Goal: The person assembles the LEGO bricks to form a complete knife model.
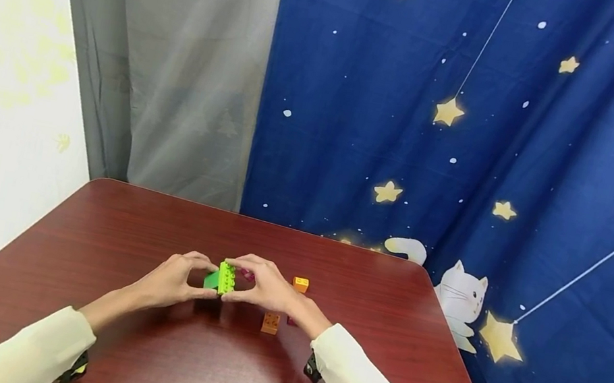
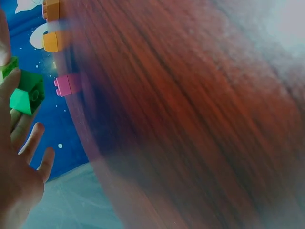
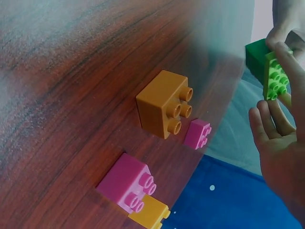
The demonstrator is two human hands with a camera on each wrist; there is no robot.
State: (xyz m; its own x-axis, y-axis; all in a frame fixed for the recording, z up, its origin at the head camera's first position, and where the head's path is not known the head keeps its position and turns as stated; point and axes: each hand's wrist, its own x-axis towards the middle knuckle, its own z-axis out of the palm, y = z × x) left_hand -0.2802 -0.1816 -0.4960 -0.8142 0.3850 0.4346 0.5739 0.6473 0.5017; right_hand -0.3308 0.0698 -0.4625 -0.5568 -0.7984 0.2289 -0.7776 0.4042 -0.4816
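Above the table, my left hand [image 1: 175, 279] pinches a dark green brick [image 1: 212, 280] between thumb and fingers. My right hand [image 1: 264, 285] pinches a lime green studded brick [image 1: 227, 279], its studs facing right. The two bricks are against each other; whether they are fully joined I cannot tell. In the left wrist view the hollow underside of the dark green brick [image 2: 28, 93] shows, and the lime brick is partly hidden by fingers. The right wrist view shows the lime brick [image 3: 276, 78] in front of the dark green one [image 3: 257, 56].
On the dark red table [image 1: 178, 360] lie an orange-brown brick [image 3: 162, 105], a yellow brick [image 1: 300, 283] and two pink bricks, one larger [image 3: 125, 181] and one smaller [image 3: 197, 134]. They sit near and beneath my right forearm. Curtains hang behind the table's far edge.
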